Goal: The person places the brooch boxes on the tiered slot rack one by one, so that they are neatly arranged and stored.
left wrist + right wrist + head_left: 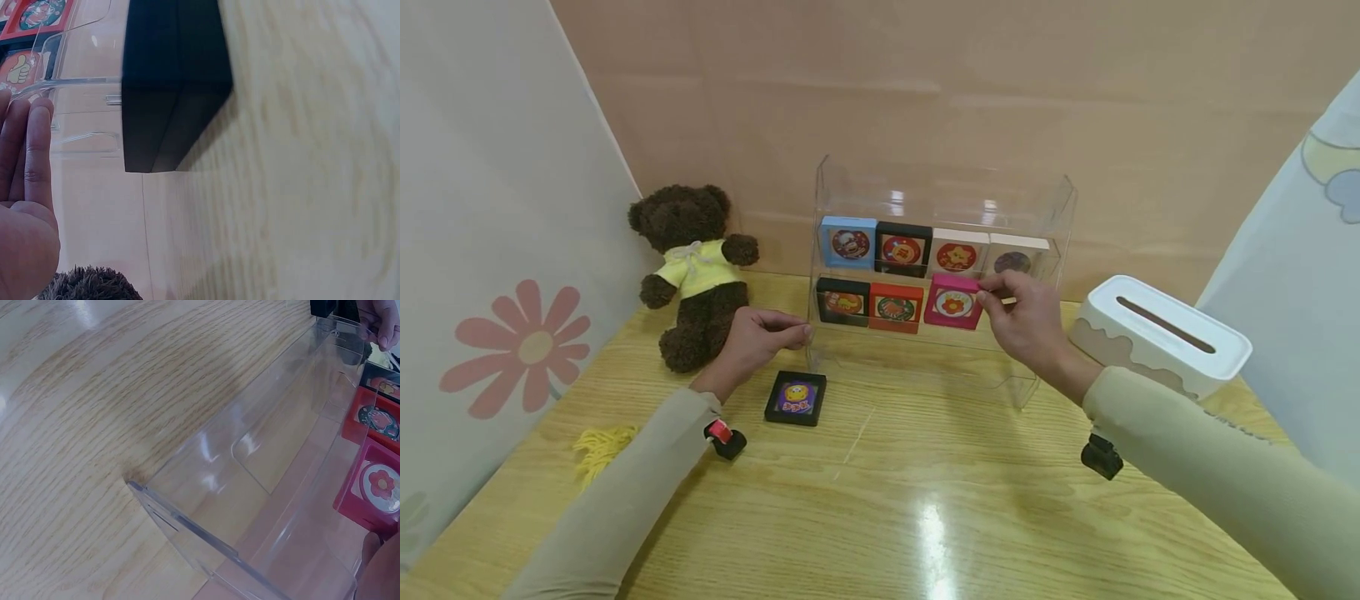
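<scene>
My right hand pinches the right edge of a pink square frame with a red flower badge, at the lower tier of a clear acrylic display rack. To its left on that tier are a red frame and a black frame. My left hand holds the rack's left side between thumb and fingers. Flat on the table, just below this hand, lies a black frame with a purple and yellow badge; its dark side looms large in the left wrist view.
Blue, black and two pale frames fill the upper tier. A brown teddy bear sits left of the rack, with yellow yarn nearer the front. On the right is a white tissue box.
</scene>
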Demonstrator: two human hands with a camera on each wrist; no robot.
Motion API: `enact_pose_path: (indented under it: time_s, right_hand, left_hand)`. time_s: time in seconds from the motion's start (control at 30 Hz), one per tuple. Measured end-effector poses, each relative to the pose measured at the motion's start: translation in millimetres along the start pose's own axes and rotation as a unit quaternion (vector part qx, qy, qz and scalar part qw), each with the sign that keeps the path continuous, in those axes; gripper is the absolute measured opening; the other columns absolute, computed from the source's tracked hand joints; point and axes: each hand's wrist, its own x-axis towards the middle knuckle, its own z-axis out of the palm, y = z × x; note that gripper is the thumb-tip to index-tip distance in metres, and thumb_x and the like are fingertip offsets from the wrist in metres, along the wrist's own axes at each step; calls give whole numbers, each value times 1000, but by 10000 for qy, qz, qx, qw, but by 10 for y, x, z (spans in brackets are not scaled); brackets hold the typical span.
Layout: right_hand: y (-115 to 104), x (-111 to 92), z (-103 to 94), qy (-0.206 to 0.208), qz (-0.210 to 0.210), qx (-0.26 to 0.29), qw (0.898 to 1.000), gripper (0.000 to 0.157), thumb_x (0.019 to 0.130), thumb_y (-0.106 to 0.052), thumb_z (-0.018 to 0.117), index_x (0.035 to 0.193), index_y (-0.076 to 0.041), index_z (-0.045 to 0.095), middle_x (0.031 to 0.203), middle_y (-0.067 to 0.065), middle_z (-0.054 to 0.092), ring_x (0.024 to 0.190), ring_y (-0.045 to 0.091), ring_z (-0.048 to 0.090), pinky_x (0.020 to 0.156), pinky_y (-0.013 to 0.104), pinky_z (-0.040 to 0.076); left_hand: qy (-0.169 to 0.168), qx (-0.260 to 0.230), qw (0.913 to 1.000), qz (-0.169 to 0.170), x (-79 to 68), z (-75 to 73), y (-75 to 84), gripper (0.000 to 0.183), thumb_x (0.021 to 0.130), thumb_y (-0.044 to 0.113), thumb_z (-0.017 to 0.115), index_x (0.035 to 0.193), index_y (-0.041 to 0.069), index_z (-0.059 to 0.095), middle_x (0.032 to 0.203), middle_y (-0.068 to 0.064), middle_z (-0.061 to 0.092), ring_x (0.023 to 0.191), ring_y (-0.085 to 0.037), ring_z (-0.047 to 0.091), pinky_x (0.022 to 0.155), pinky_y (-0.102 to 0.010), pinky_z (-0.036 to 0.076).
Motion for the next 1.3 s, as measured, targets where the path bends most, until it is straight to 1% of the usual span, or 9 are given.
enact_pose_path:
  time_s: [0.17, 0.27, 0.33, 0.43, 0.5, 0.57, 0.8, 1.0, 1.3]
  right_hand:
    - [32, -18, 30, 27, -40, 123, 9999, 4, 86, 7, 64, 89, 5, 66, 87, 15, 68, 75, 26, 65, 61, 14, 54]
    - [50, -27, 42, 38, -52, 165, 9998, 4, 86, 7, 65, 89, 5, 66, 86, 15, 67, 75, 27, 65, 61, 7, 50]
    - [56, -33, 42, 37, -57, 165, 9998, 4, 86, 7, 65, 89, 5, 66, 86, 15, 67, 75, 27, 65, 61, 12, 54]
    - [60, -41, 42, 19, -51, 204, 9998, 3, 86, 6, 65, 90, 6, 66, 86, 16, 67, 75, 28, 66, 62, 27, 59]
    - [63, -45, 41, -13, -40, 212, 9998, 4, 86, 6, 66, 90, 6, 66, 86, 16, 67, 76, 28, 66, 62, 35, 59]
    - [62, -49, 45, -67, -41, 230, 9997, 4, 86, 6, 65, 90, 7, 66, 85, 17, 67, 76, 30, 66, 64, 39, 59]
    - [70, -52, 56, -335, -39, -28, 9994, 5, 87, 4, 65, 91, 4, 65, 88, 16, 68, 74, 28, 68, 64, 42, 59]
    - [66, -58, 57, -445, 60, -169, 9988, 4, 88, 1, 65, 91, 3, 65, 88, 16, 69, 73, 29, 68, 63, 45, 59]
    - [68, -55, 49, -565, 159, -182, 9981, 7, 89, -2, 65, 93, 3, 64, 92, 17, 68, 75, 30, 68, 65, 46, 59]
  left_hand:
    - [-54, 96, 9999, 17, 7, -2, -2, 28, 85, 14, 74, 98, -10, 70, 85, -14, 71, 74, -24, 69, 72, -36, 59]
    - [-83, 162, 9998, -31, 9, -5, 7, 28, 85, 14, 74, 99, -10, 70, 86, -15, 71, 74, -24, 69, 73, -35, 59]
    - [-84, 176, 9998, -63, 9, -7, 16, 27, 85, 14, 74, 99, -9, 71, 86, -15, 71, 75, -24, 69, 74, -35, 59]
    - [-76, 183, 9998, -80, 9, -8, 26, 26, 86, 14, 73, 98, -9, 71, 87, -15, 70, 75, -24, 69, 74, -34, 59]
    - [-59, 201, 9998, -70, 8, -9, 32, 25, 86, 14, 73, 98, -8, 71, 87, -16, 70, 75, -24, 69, 75, -35, 59]
    - [-52, 213, 9997, -69, 10, -9, 31, 25, 86, 14, 73, 98, -8, 71, 87, -16, 70, 75, -24, 69, 74, -34, 59]
    - [-2, 223, 9997, -18, 7, -17, 1, 28, 85, 15, 74, 98, -9, 71, 85, -15, 71, 74, -24, 70, 74, -35, 59]
    - [-15, 227, 9997, 28, 4, -14, -12, 28, 85, 15, 74, 98, -10, 71, 84, -15, 71, 74, -24, 69, 74, -36, 59]
    - [5, 146, 9999, -16, 10, -3, -6, 25, 86, 11, 72, 98, -12, 70, 84, -15, 70, 73, -23, 69, 73, -34, 59]
